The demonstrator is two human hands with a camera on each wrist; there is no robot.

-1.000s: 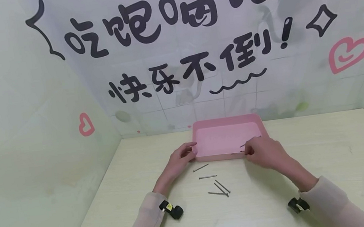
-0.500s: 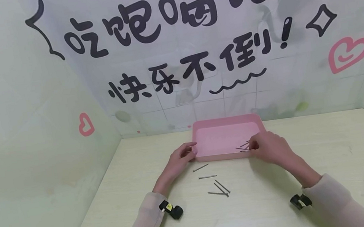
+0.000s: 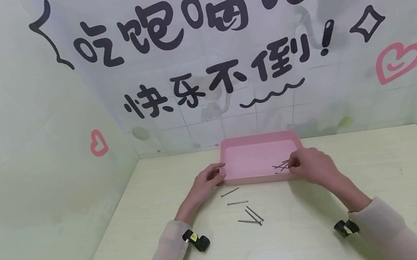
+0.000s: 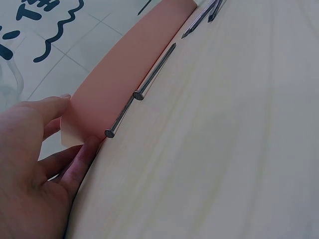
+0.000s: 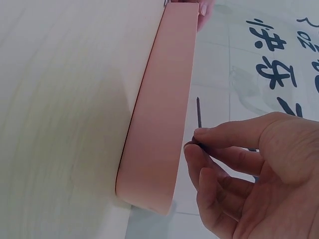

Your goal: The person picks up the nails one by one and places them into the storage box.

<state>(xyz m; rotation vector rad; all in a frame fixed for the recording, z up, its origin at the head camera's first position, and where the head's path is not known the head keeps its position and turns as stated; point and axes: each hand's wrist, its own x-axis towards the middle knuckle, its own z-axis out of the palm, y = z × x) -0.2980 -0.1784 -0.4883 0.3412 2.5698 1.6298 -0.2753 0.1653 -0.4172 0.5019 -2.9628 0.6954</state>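
Observation:
A shallow pink tray [image 3: 254, 179] stands against the back wall. My left hand [image 3: 208, 178] holds its left end; in the left wrist view, the fingers and thumb bend round the tray's corner. Over the tray's front right corner, my right hand [image 3: 314, 166] pinches a nail [image 5: 199, 113] between thumb and fingertips, its point sticking up past them in the right wrist view. Several nails [image 3: 279, 166] lie inside the tray beside that hand, partly covered by it. On the table before the tray lie more nails, among them one nail [image 3: 238, 202] lying sideways and a crossed group of nails [image 3: 252, 217].
The pale wooden table [image 3: 302, 240] spreads in front of the tray and to both sides. A printed back wall [image 3: 177, 129] rises right behind the tray, and side walls bound the table left and right. Small black cameras are strapped at both wrists.
My right hand has shifted a little to the right along the tray's front edge, uncovering more of the nails in the tray. My left hand and the table nails have stayed put.

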